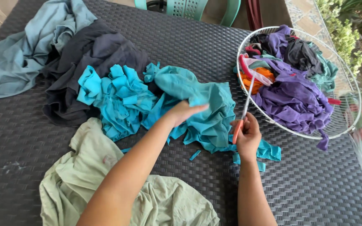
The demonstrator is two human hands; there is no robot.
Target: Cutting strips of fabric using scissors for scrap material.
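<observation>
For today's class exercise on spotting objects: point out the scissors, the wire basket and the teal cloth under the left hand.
scissors [244,109], head view, on the blades.
wire basket [348,75], head view, on its bare right wall.
teal cloth [214,104], head view, on its upper fold.

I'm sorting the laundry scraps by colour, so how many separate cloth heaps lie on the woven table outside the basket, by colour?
Teal cloth, held by the left hand, scissors in the right hand: 1
Pale blue cloth: 1
Dark grey cloth: 1
Pale green cloth: 1
Total: 4 heaps, besides the white wire basket of mixed scraps.
</observation>
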